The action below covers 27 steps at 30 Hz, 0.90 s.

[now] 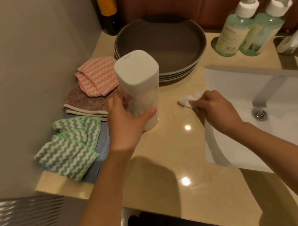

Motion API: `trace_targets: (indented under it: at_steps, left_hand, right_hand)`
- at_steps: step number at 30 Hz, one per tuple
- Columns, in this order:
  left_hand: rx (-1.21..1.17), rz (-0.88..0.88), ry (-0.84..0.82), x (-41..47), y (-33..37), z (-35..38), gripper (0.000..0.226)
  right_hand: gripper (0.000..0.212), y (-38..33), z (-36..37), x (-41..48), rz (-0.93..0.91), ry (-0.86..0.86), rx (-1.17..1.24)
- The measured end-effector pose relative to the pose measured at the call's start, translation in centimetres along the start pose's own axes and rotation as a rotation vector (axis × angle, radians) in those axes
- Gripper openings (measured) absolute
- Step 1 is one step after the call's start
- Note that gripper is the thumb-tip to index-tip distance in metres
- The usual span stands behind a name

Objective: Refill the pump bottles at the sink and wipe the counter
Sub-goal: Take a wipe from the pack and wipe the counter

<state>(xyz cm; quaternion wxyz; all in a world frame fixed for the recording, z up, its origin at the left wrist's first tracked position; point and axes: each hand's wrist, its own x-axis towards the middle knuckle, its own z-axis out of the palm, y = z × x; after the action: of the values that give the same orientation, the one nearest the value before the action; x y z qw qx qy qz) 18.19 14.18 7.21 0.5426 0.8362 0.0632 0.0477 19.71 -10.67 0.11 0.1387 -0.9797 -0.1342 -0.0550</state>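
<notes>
A tall white plastic bottle [136, 71] with a rounded-square white cap and a cloudy, translucent body is seen at frame centre, gripped around its lower half by the left hand [126, 124], thumb wrapped across the front. The cap is closed, with a small recessed slot on top. Whether the bottle's base touches the glossy beige stone counter [170, 149] cannot be told.

A crumpled white tissue [189, 98] is pinched by the right hand [215, 109] and pressed onto the counter just right of the bottle, near the left rim of the white rectangular sink [294, 117]. A flat steel tap [268, 92] and a chrome drain [259, 114] are seen in the basin at right.

Two clear green pump bottles are stood side by side at upper right, one [233, 34] touching the other [263, 33], each with a white collar, a mint pump head and a pale label; both are filled most of the way with green liquid.

A stack of grey-brown round plates [163, 50] is placed behind the white bottle. At left, a pink-and-white zigzag cloth [96, 76], a brown speckled cloth [84, 102], a green-and-white zigzag cloth [70, 146] and a blue cloth [101, 155] are laid along the wall. A dark glass bottle with a yellow label [107, 6] is stood in the upper corner.
</notes>
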Motion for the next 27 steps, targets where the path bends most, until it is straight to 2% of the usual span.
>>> trace_targets:
  at_steps: [8, 12, 17, 21, 23, 25, 27]
  left_hand:
    - [-0.04, -0.07, 0.037, -1.0, -0.3, -1.7, 0.06]
    - [-0.063, -0.091, 0.095, -1.0, 0.2, -2.9, 0.054]
    - [-0.082, -0.062, 0.14, -1.0, 1.2, -3.8, 0.049]
    - [-0.111, -0.069, 0.145, -1.2, 1.5, -4.1, 0.05]
    - [-0.106, -0.076, 0.143, -1.3, 1.5, -4.3, 0.05]
    - [-0.107, -0.089, 0.143, -1.5, 1.5, -4.5, 0.051]
    - [-0.12, -0.102, 0.151, -1.7, 1.4, -4.7, 0.052]
  right_hand:
    - [0.025, -4.9, 2.5, 4.9, 0.185, 0.086, 0.117]
    - [0.02, -8.5, 3.4, 2.7, 0.06, 0.107, 0.133]
    - [0.027, -10.3, 3.2, -2.1, -0.139, 0.046, 0.132]
    - [0.024, -8.8, 2.2, -5.1, -0.345, -0.078, 0.161]
    - [0.031, -7.0, 1.5, -5.0, -0.419, -0.106, 0.169]
    - [0.034, -5.3, 0.7, -4.0, -0.417, -0.098, 0.132]
    - [0.029, -3.9, 0.2, -2.5, -0.334, -0.086, 0.076]
